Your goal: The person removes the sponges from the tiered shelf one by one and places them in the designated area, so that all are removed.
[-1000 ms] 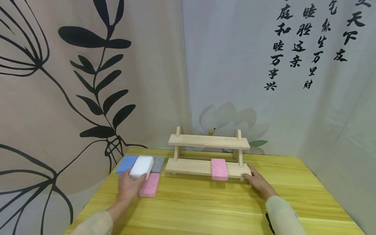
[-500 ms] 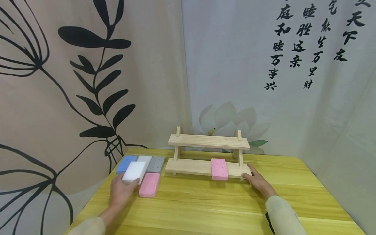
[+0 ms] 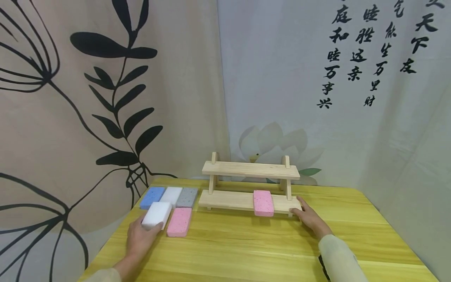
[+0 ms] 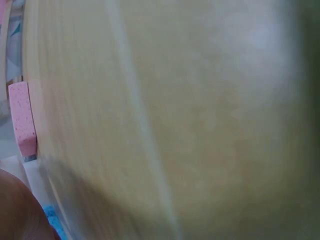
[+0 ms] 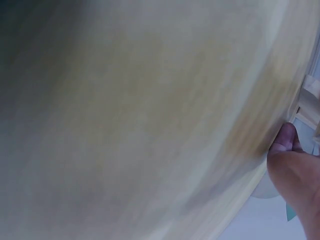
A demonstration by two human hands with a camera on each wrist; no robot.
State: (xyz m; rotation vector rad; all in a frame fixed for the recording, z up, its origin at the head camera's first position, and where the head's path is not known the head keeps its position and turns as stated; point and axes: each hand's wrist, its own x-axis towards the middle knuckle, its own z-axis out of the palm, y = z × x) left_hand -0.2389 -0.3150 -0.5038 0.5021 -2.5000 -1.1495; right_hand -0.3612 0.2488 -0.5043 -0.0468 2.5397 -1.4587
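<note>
My left hand (image 3: 139, 237) holds a white sponge (image 3: 156, 214) between thumb and fingers, at the near side of the sponge group. Right beside it is a pink sponge (image 3: 179, 222), also visible in the left wrist view (image 4: 22, 120). Behind them lie a blue sponge (image 3: 151, 197), a second white sponge (image 3: 172, 195) and a grey sponge (image 3: 187, 197). My right hand (image 3: 310, 220) grips the right end of the lower board of a two-tier wooden shelf (image 3: 225, 199). Another pink sponge (image 3: 263, 203) rests on that lower board, overhanging its front edge.
The shelf's upper board (image 3: 250, 169) bears nothing. A wood-grain table (image 3: 239, 250) carries everything, with fabric hangings (image 3: 186, 98) printed with plants and writing close behind its back edge.
My left hand has moved the white sponge nearer and to the left, from above the group to its near side, uncovering the second white sponge. My right hand stays on the shelf.
</note>
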